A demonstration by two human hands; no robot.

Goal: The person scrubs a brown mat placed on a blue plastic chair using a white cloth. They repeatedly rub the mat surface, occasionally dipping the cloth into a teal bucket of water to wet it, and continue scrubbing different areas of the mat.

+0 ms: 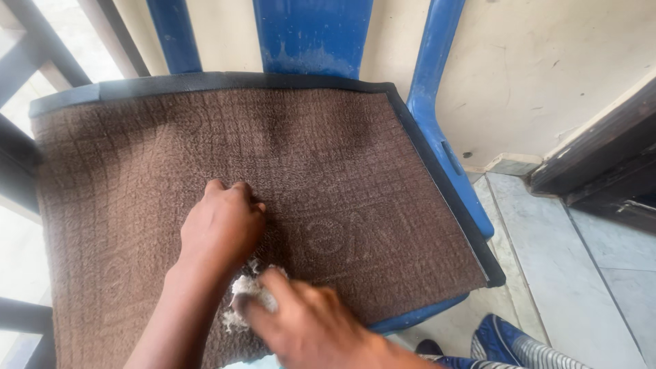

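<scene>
Brown pile fabric with a black rubber border forms the doormat (321,171), which lies draped over the seat of a blue plastic chair (311,31). The mat covers nearly the whole seat; its right edge overhangs the chair frame, and its near edge runs down toward the person.

Left hand (222,225): resting knuckles-up on the middle of the mat, fingers curled and pressed into the pile. Whether anything is pinched beneath the fingertips cannot be determined from this view.

Right hand (311,324): positioned at the near edge of the mat, motion-blurred, fingers closed around a small wad of white lint (244,295). Part of the wad protrudes on the thumb side, touching the mat surface.

Progress assessment: the white wad indicates that some loose material is already gathered from the pile. The far and right-hand areas of the mat appear free of visible white debris, though fine dust cannot be resolved. The zone between the two hands appears to be the part in work.

Surroundings: a cream wall behind the chair, a tiled floor (594,273) to the right, and a blue shoe (495,338) at the lower right.
</scene>
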